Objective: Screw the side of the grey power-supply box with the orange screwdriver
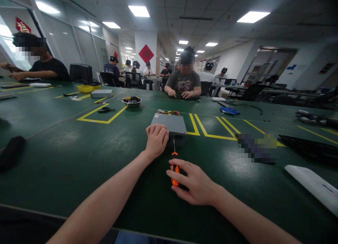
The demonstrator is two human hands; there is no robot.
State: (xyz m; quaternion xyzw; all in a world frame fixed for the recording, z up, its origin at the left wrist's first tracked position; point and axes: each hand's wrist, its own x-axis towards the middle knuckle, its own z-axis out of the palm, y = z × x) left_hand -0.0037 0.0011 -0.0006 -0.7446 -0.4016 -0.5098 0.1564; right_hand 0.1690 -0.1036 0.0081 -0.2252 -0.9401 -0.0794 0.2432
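I'm seeing a metal bowl (131, 102) sitting on the green desk (47, 159), with black-handled scissors (106, 110) lying just below it inside a yellow taped outline. Farther off, a co-worker (183, 82) is working across the desk, blue gloves (230, 111) are lying off to the right, and a yellow tray (88, 88) is sitting beside a gray box (101, 93).

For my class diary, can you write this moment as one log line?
left hand: on grey metal case | right hand: holding orange screwdriver
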